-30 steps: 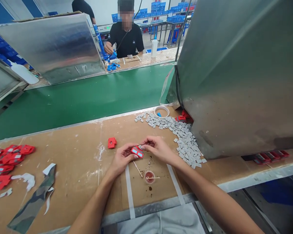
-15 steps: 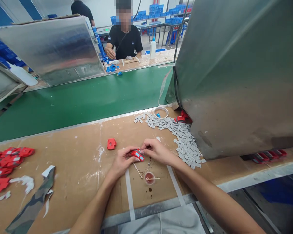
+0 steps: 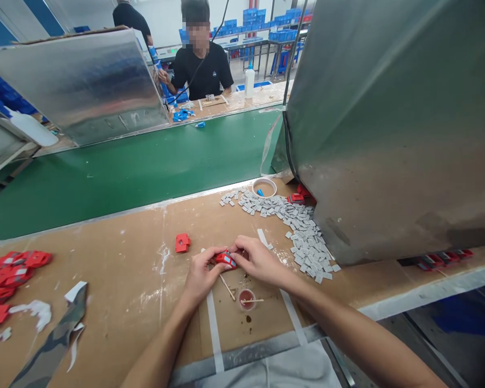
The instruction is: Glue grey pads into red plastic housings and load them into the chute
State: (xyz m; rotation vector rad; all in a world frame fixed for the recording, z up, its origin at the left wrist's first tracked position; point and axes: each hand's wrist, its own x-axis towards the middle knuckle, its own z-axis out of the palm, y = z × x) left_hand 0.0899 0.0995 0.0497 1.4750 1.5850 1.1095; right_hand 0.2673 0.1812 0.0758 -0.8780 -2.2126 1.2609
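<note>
A small red plastic part [image 3: 226,260] is held between both my hands just above the brown worktop [image 3: 125,269]. My left hand [image 3: 200,275] pinches its left end, fingers closed on it. My right hand [image 3: 257,261] grips its right end with fingertips pressed together. Just below the hands lie a thin wooden stick [image 3: 227,286] and a small round cap of reddish glue [image 3: 247,299] with another stick resting across it. A second red part [image 3: 182,243] lies on the worktop to the left of my hands.
A heap of small grey chips [image 3: 303,234] spreads right of my hands, below a large metal hood [image 3: 388,124]. A tape roll [image 3: 264,187] sits behind it. Red parts [image 3: 8,269] pile at far left. A green conveyor belt [image 3: 137,161] runs beyond; a person in black [image 3: 200,67] sits across.
Both hands have lowered the red part slightly toward the worktop and closed in around it. The person across has raised a hand to the left.
</note>
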